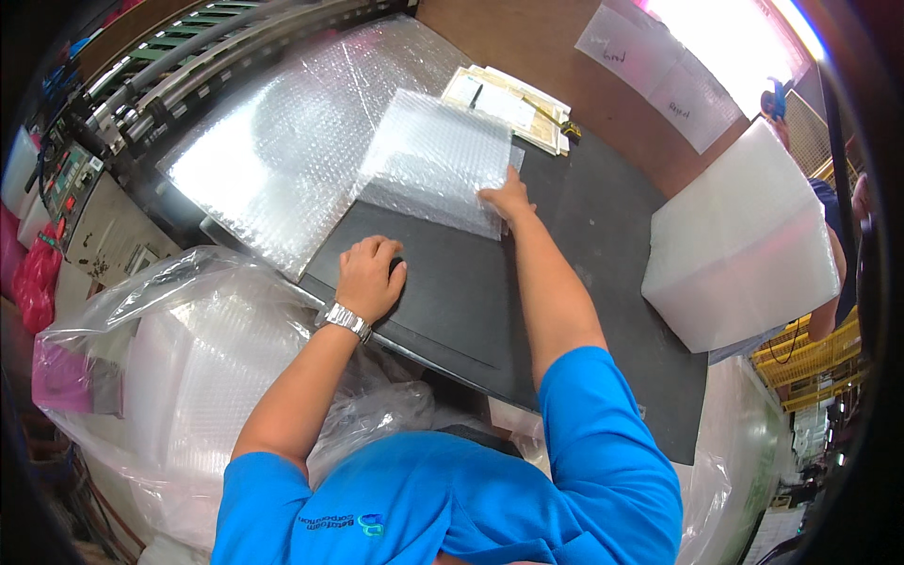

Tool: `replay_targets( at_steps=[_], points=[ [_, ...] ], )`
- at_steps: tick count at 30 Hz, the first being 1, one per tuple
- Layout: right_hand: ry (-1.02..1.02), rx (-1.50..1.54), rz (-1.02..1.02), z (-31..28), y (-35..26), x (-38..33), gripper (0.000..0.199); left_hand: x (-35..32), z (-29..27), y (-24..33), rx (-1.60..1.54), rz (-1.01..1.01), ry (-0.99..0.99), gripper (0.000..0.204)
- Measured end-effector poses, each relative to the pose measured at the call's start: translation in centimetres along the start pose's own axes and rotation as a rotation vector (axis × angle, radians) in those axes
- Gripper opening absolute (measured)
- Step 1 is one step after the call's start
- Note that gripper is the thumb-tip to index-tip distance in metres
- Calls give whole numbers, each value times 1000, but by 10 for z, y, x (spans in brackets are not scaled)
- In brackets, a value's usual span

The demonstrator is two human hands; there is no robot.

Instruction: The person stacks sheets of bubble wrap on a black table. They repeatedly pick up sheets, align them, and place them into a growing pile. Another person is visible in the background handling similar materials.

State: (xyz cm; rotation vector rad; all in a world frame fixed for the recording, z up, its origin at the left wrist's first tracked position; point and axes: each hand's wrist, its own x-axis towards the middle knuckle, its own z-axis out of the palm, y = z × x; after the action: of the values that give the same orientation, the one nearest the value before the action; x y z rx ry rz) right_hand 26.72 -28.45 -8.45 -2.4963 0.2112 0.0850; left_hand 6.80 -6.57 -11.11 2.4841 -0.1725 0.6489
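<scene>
A small square bubble-wrap bag lies on the black mat. My right hand presses on its near right corner, fingers on the bag. My left hand rests knuckles-up on the mat near its left edge, fingers curled with nothing visible in them; a metal watch is on that wrist. A larger bubble-wrap sheet spreads to the left, coming off a machine.
A tall stack of white foam sheets stands on the right of the mat. Papers lie beyond the bag. A clear plastic sack of bubble wrap sits at the lower left. A control panel is at far left.
</scene>
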Motion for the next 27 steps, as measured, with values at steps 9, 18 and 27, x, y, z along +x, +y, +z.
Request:
replay_targets(
  at_steps=[9,18,27],
  points=[
    [-329,90,-426,-10,49,-58,94,2,6,-10,89,-323,91,67],
    [-515,1241,-119,-25,91,-142,73,-38,-9,2,-414,-113,20,51],
    [-119,352,-838,-190,-14,-237,73,-37,-62,33,-201,-47,417,102]
  ],
)
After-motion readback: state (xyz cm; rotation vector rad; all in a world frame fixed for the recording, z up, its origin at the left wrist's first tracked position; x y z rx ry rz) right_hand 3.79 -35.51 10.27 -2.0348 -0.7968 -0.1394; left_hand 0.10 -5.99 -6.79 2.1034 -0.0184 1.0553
